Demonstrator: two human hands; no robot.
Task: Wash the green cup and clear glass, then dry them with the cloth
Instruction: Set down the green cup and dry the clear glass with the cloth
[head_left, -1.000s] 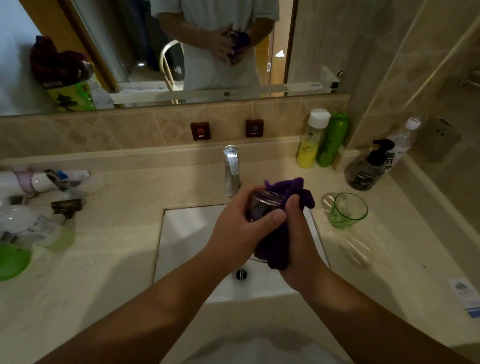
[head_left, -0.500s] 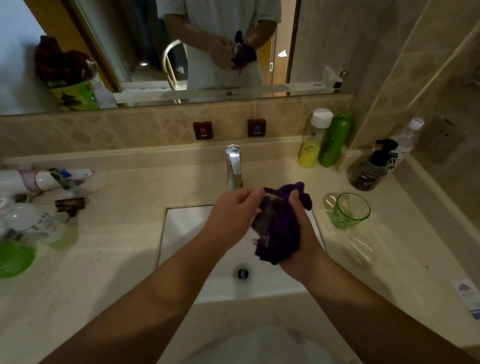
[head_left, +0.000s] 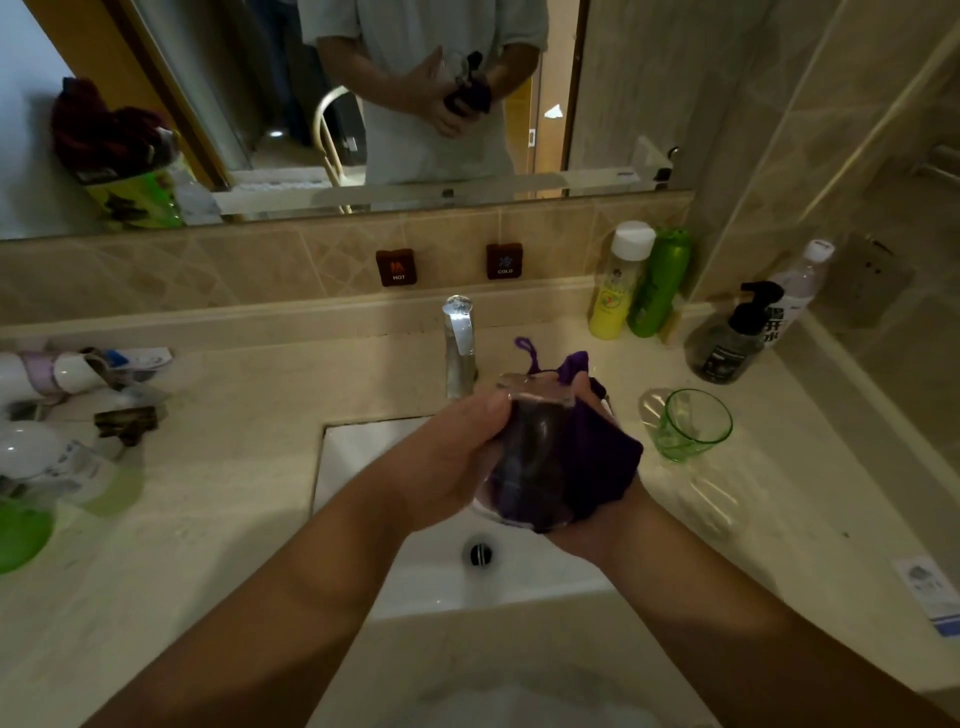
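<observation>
The clear glass (head_left: 530, 447) was held above the white sink (head_left: 363, 457), in front of the faucet (head_left: 460, 345), between both hands. The left hand (head_left: 447, 457) was closed on the left side of the glass, with its fingertips (head_left: 496, 408) pressed just under the rim and the thumb laid lower on the wall. The right hand (head_left: 592, 525) was cupped under and behind the glass, and the purple cloth (head_left: 597, 457) was kept between its palm and the glass, so the fingers of this hand were clamped on the cloth and, through it, on the glass. One right fingertip was seen near the rim at the far side; the others were hidden by the cloth. The cloth was wrapped around the right and lower part of the glass, and a loose corner with a small loop stood up above the rim. The glass was slightly tilted, its mouth pointing away from the person. The green cup (head_left: 693, 423) was standing upright on the beige counter (head_left: 208, 467), to the right of the sink and apart from the hands. Behind it, bottles were placed near the wall.
</observation>
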